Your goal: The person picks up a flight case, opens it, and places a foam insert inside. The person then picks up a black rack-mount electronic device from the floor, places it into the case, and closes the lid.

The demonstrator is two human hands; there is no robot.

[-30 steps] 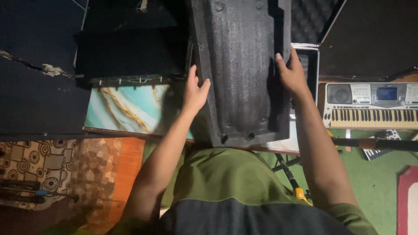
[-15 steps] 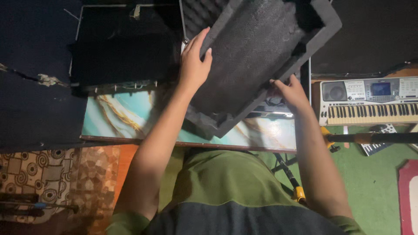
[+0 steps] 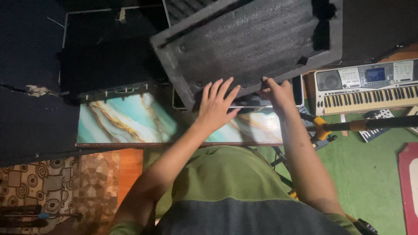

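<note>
A large dark grey foam tray (image 3: 252, 41) with raised edges is held tilted above the table, its long side running left to right. My left hand (image 3: 216, 104) lies with fingers spread flat against its near underside. My right hand (image 3: 275, 93) grips the tray's near edge from below. Under the tray a flat device with a light frame (image 3: 250, 104) lies on the marbled turquoise table top (image 3: 126, 119), mostly hidden.
An open black case (image 3: 104, 56) stands at the back left of the table. An electronic keyboard (image 3: 365, 85) sits on a stand to the right, over green carpet (image 3: 370, 174). A patterned rug (image 3: 52, 191) lies at the lower left.
The foam tray has swung from upright to lying crosswise and lifted higher. My left hand slid from its left edge to its near underside; my right hand stayed on the near edge.
</note>
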